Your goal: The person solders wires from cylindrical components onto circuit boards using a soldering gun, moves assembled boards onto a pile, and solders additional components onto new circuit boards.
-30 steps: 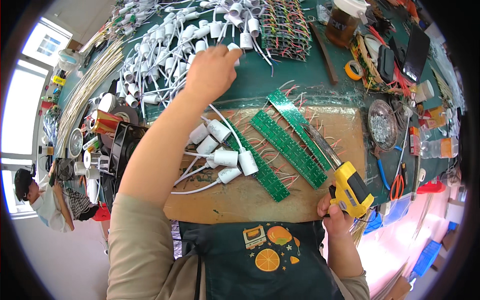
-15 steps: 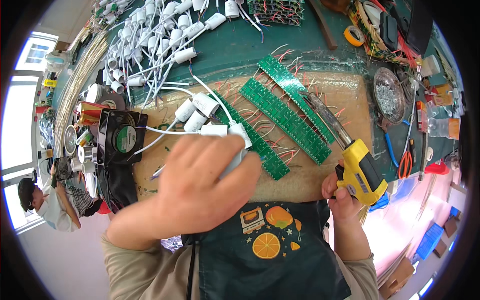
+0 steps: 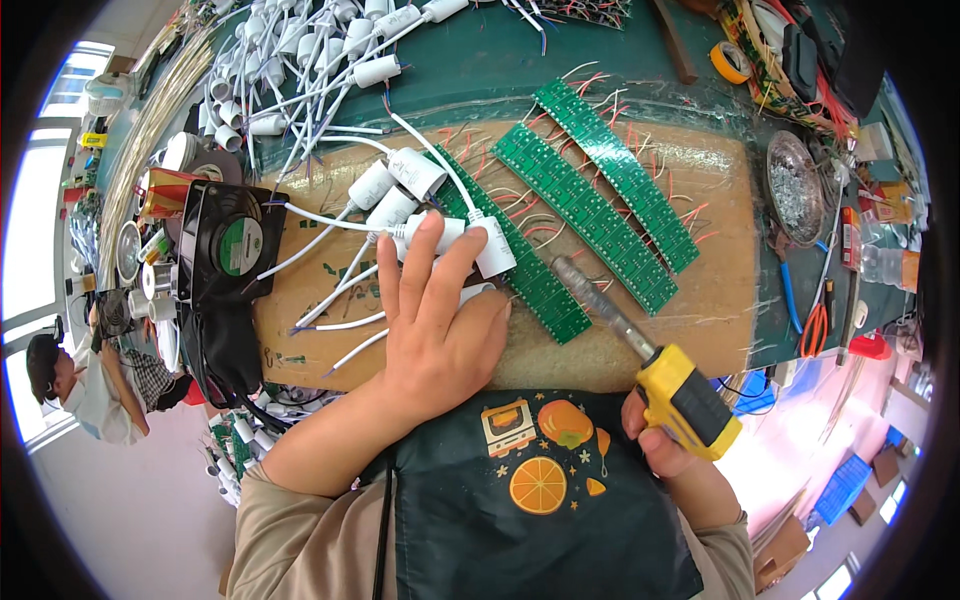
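My left hand [image 3: 440, 335] lies over a cluster of white cylindrical housings [image 3: 494, 252] with white cables, fingers spread. One white housing shows partly beneath its thumb and forefinger; I cannot see its whole shape. My right hand [image 3: 662, 448] grips a yellow and black soldering gun [image 3: 688, 402], whose metal barrel points up and left. Its tip is near the lower part of a green circuit board strip [image 3: 545, 300] that runs beside the housings. Two more green strips, a middle one [image 3: 585, 222] and a far one [image 3: 625, 172], lie to the right, with red and white wires around them.
Brown cardboard [image 3: 705, 325] covers the bench under the boards. A black fan [image 3: 235, 245] stands at the left. More white housings [image 3: 300, 45] are heaped at the back left. On the right are a metal dish [image 3: 795, 190], orange-handled scissors [image 3: 817, 325] and yellow tape [image 3: 730, 62].
My left hand has moved from a closed grip to spread fingers over the housings, with more white cables now lying beside it. The soldering gun has swung left and down, away from the far strip.
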Available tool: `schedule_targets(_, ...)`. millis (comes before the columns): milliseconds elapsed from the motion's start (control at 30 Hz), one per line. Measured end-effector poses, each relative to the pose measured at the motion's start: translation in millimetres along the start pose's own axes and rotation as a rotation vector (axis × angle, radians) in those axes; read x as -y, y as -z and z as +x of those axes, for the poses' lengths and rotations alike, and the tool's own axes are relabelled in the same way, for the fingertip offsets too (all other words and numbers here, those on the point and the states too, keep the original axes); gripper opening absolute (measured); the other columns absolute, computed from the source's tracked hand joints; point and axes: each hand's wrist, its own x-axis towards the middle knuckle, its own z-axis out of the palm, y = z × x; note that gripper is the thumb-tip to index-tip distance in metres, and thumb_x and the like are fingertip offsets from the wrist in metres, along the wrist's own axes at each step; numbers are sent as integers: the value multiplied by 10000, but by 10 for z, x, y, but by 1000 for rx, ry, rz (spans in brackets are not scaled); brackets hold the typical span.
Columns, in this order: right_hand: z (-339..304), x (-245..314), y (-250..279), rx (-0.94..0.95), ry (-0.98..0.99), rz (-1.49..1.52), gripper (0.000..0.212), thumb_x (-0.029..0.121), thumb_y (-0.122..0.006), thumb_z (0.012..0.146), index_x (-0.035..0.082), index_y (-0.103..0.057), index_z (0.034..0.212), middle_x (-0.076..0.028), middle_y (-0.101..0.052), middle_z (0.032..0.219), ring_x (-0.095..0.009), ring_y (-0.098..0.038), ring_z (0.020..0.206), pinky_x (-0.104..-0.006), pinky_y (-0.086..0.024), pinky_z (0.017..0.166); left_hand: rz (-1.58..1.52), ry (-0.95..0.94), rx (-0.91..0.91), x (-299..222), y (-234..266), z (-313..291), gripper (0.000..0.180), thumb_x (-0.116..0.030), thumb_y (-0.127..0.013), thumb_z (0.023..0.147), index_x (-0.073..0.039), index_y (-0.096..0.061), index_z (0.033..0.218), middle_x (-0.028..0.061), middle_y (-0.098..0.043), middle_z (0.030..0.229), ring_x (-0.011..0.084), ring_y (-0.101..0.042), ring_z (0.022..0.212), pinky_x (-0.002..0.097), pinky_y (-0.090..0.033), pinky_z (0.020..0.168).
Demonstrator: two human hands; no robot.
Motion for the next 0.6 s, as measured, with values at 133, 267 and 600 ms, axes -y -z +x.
schedule_targets(133, -70, 35, 3, 177, -80, -146, 264, 312, -728, 864, 111, -620, 730, -48, -607, 686, -258, -608, 610, -350, -455, 535, -25, 16, 43, -32, 21, 20, 129, -76, -733, 744, -64, -673, 858, 208, -493, 1418, 482, -325, 1422, 623, -206, 1156)
schedule_targets(267, -134, 2, 52, 172, -53, -157, 280, 321, -713, 875, 108, -616, 720, -54, -598, 686, -262, -596, 609, -352, -456, 542, -67, 55, 107, -132, 77, 54, 112, -70, -725, 747, -51, -668, 842, 222, -473, 1440, 494, -311, 1426, 633, -196, 1153)
schedule_targets(600, -120, 17, 49, 166, -93, -155, 339, 364, -698, 888, 100, -607, 697, -60, -579, 671, -258, -577, 596, -353, -442, 536, -60, 92, 78, -108, 7, 108, 117, -64, -718, 744, -40, -635, 824, 235, -472, 1438, 508, -304, 1426, 650, -160, 1151)
